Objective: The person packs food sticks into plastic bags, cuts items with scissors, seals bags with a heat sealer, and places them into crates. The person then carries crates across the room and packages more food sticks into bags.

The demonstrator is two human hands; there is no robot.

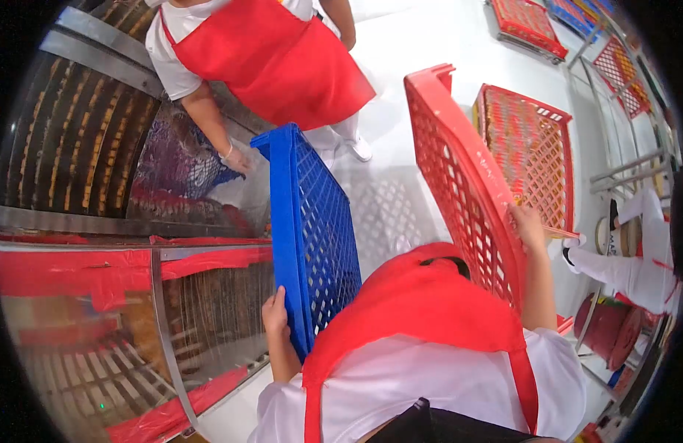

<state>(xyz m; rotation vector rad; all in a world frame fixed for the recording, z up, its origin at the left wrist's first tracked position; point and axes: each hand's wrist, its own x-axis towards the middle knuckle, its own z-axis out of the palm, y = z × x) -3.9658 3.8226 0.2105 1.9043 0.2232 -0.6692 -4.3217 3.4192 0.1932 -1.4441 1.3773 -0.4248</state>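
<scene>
My left hand grips the near end of a blue lattice crate, which stands on its side in front of my apron's left. On the other side, my right hand holds the edge of a red lattice crate, also tilted up on its side. Both crates look empty. Beyond the red crate, another red crate with rows of wrapped packs inside lies on the floor.
A co-worker in a red apron stands ahead, one gloved hand near a machine on the left. More crates lie at the upper right. Metal racks and another person's white-clad legs are at the right.
</scene>
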